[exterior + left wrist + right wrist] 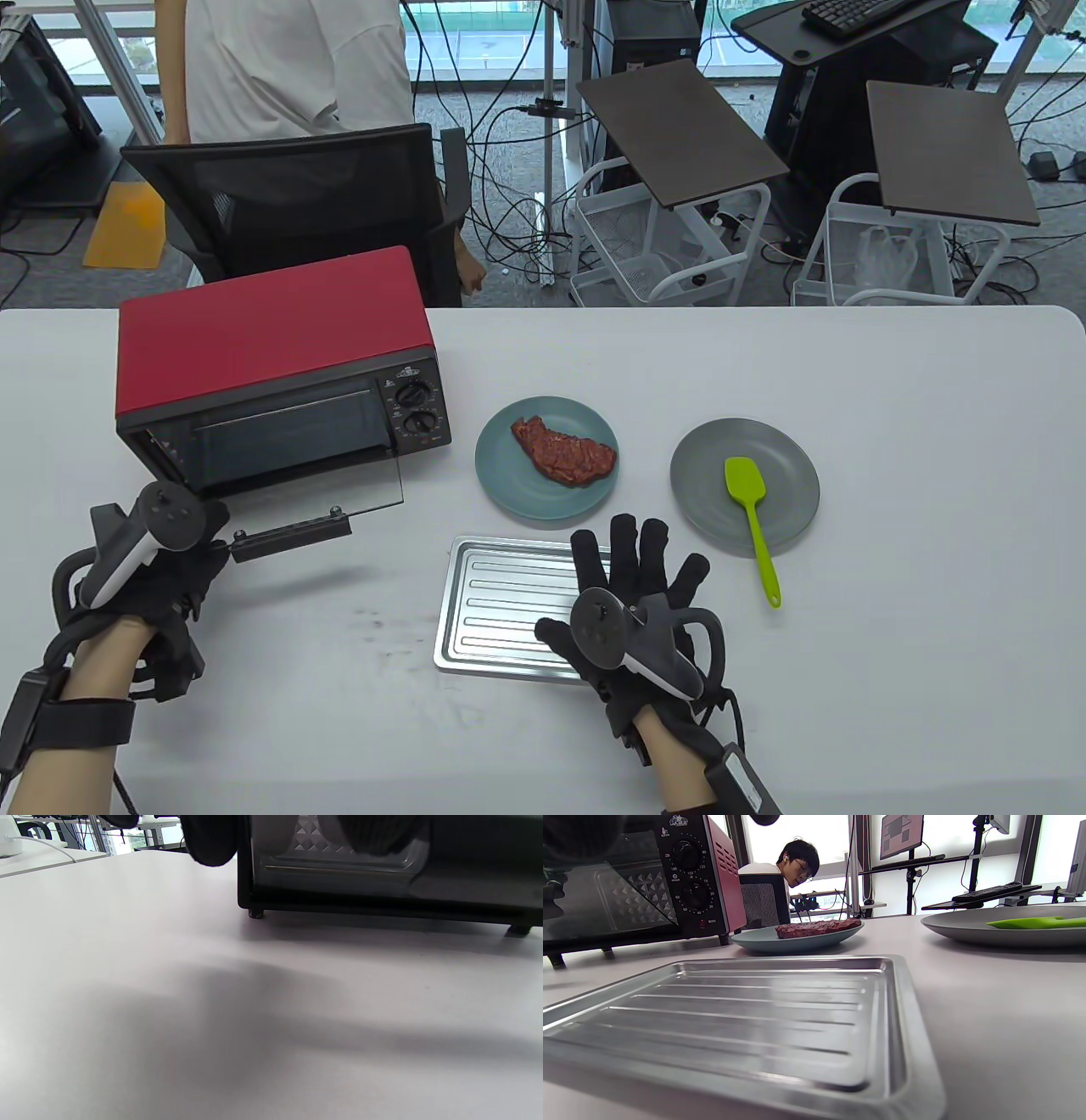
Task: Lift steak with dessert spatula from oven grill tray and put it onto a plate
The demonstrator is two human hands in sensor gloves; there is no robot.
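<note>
the steak [564,452] lay on the blue-green plate [501,488], just past the far edge of the tray [501,611], w/ its long side running from far-left to near-right. so the steak was already off the tray and the tray looked bare. the green spatula [753,519] lay on the grey plate [780,526], to the right of the tray, blade on the plate and handle sticking out over the near rim toward the person.

right hand [640,607] was the nearer one to both. it sat over the tray's right end, fingers [624,543] spread wide and straight, holding nothing; can't tell if it touched the tray or hung just above. steak was straight ahead of it, spatula ahead and to the right.

left hand [157,564] was well left of the tray, at the handle [293,536] of the oven door [339,484]. door hung part open. fingers were hidden behind the tracker, so can't tell if they gripped the handle.

my guess: the job looked done, maybe only the oven door was left to close.
</note>
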